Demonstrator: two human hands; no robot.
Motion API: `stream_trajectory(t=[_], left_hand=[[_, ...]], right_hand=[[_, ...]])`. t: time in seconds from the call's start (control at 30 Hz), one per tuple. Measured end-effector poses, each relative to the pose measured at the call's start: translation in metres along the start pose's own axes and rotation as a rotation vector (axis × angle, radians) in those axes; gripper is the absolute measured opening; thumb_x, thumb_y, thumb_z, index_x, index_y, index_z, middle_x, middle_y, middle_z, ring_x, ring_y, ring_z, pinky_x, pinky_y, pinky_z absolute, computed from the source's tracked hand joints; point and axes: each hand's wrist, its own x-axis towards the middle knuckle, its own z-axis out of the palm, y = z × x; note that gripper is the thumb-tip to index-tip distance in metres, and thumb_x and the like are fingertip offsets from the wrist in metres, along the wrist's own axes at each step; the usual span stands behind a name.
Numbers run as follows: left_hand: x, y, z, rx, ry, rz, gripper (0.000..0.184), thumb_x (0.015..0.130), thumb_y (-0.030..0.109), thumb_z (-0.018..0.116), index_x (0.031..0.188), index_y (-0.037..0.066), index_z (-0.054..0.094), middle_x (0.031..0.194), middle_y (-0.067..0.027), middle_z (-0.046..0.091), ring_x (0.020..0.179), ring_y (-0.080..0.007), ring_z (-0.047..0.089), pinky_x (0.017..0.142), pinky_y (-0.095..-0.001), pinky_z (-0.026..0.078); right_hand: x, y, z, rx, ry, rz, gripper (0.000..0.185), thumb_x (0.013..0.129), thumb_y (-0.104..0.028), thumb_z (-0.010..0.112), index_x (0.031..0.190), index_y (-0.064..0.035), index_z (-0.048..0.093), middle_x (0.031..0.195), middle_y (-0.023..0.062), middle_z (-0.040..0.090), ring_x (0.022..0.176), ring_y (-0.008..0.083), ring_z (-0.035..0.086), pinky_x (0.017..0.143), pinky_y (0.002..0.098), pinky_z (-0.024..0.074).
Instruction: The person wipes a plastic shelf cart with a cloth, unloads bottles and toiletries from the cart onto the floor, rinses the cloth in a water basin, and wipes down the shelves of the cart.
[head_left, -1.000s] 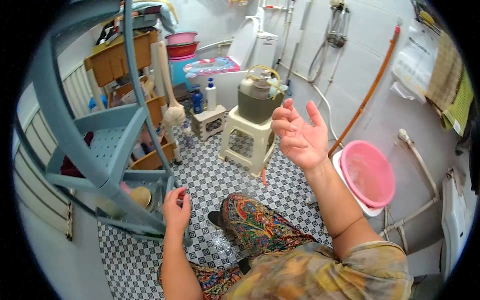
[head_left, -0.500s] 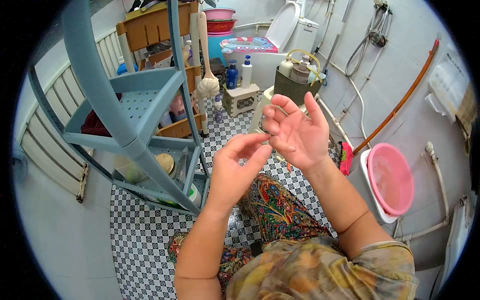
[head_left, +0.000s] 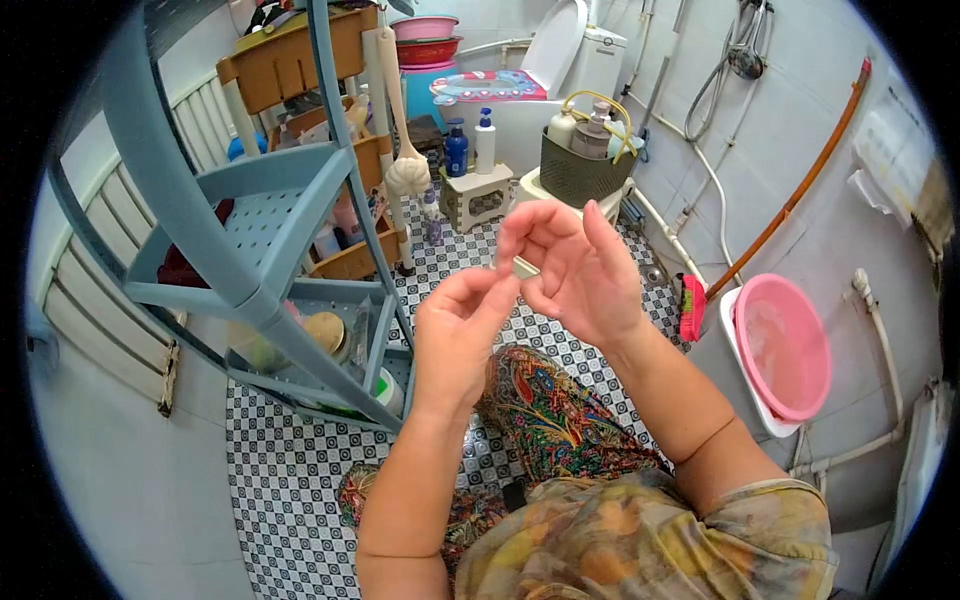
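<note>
Glossy plastic basin [head_left: 813, 350], matt plastic shelf rack [head_left: 255, 220], cloth trousers [head_left: 560, 415]

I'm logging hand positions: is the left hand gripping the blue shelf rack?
No, the left hand is raised close to the right hand, apart from the rack.

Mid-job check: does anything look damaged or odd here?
Yes, one spot: the radiator at far left has a ragged brown patch at its lower corner, perhaps rust, unlike its otherwise pale surface. Nothing odd stands out about the left hand or right hand.
</note>
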Motion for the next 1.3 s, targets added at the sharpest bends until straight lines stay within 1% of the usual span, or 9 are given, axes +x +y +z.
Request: stream_trajectory(t=[0.33,0.67,0.73,0.77,1.07,1.1,1.2,1.23,1.3], left_hand=[[0.007,-0.006,-0.014,0.121,0.056,0.020,0.008,0.079,0.008,0.061,0.081,0.001,0.057,0.075,0.0000,0.057,0.070,-0.0043,0.049,0.065,-0.0172,0.039],[0.011,-0.008,-0.024,0.096,0.073,0.037,0.010,0.081,0.012,0.058,0.081,0.002,0.057,0.073,0.0012,0.053,0.064,-0.0049,0.042,0.060,-0.0172,0.033],[0.011,-0.007,-0.024,0.093,0.062,0.042,0.011,0.083,0.012,0.056,0.084,0.001,0.057,0.075,0.0001,0.054,0.065,-0.0057,0.043,0.062,-0.0180,0.034],[0.010,-0.007,-0.026,0.094,0.066,0.045,0.011,0.083,0.012,0.056,0.084,0.001,0.057,0.075,0.0001,0.054,0.065,-0.0057,0.043,0.062,-0.0180,0.034],[0.010,0.012,-0.036,-0.134,0.033,-0.073,0.048,0.091,0.034,0.028,0.108,-0.004,0.052,0.091,-0.0073,0.057,0.079,-0.0135,0.050,0.077,-0.0285,0.039],[0.009,0.014,-0.038,-0.110,0.039,-0.072,0.052,0.090,0.037,0.025,0.111,-0.004,0.050,0.094,-0.0093,0.057,0.081,-0.0143,0.051,0.079,-0.0294,0.039],[0.000,0.022,-0.045,0.047,0.076,0.103,0.028,0.089,0.022,0.042,0.100,-0.001,0.053,0.090,-0.0087,0.058,0.079,-0.0147,0.053,0.076,-0.0278,0.041],[-0.005,0.026,-0.044,0.015,0.121,0.170,0.012,0.085,0.013,0.050,0.088,0.001,0.053,0.086,-0.0073,0.057,0.078,-0.0137,0.052,0.073,-0.0261,0.042],[-0.017,0.043,-0.048,0.170,0.183,0.341,0.011,0.085,0.011,0.049,0.079,0.002,0.049,0.076,-0.0051,0.056,0.069,-0.0113,0.050,0.066,-0.0239,0.041]], right_hand=[[-0.007,-0.007,-0.016,-0.109,0.062,-0.016,0.047,0.088,-0.043,0.030,0.103,-0.0034,0.051,0.091,0.0058,0.054,0.084,0.0132,0.049,0.060,0.0260,0.0420],[-0.018,-0.021,-0.044,-0.140,0.166,-0.011,0.043,0.090,-0.038,0.031,0.103,-0.0028,0.051,0.089,0.0058,0.055,0.077,0.0132,0.052,0.062,0.0257,0.0422],[-0.019,-0.021,-0.052,-0.552,0.336,-0.003,0.035,0.090,-0.031,0.034,0.102,-0.0027,0.051,0.087,0.0056,0.056,0.076,0.0124,0.052,0.066,0.0248,0.0421],[-0.019,-0.021,-0.053,-0.550,0.330,-0.003,0.035,0.090,-0.031,0.034,0.102,-0.0027,0.051,0.087,0.0056,0.056,0.076,0.0124,0.052,0.066,0.0248,0.0421],[-0.002,-0.011,-0.038,-0.241,0.243,0.064,0.036,0.090,-0.030,0.034,0.102,0.0009,0.050,0.089,0.0088,0.056,0.085,0.0166,0.054,0.081,0.0307,0.0418],[0.002,-0.008,-0.035,-0.232,0.249,0.059,0.032,0.089,-0.027,0.038,0.102,0.0002,0.050,0.086,0.0087,0.057,0.077,0.0152,0.055,0.075,0.0288,0.0436],[0.015,-0.003,-0.030,-0.442,0.169,0.072,0.023,0.087,-0.019,0.045,0.100,-0.0012,0.051,0.078,0.0068,0.057,0.064,0.0111,0.053,0.064,0.0241,0.0445],[0.020,-0.002,-0.029,-0.472,0.154,0.088,0.020,0.084,-0.014,0.049,0.099,-0.0018,0.052,0.075,0.0055,0.056,0.060,0.0091,0.051,0.058,0.0219,0.0430],[0.034,0.001,-0.015,-0.509,0.155,0.085,0.018,0.080,-0.007,0.053,0.097,-0.0029,0.053,0.069,0.0018,0.055,0.053,0.0054,0.047,0.050,0.0182,0.0402]])
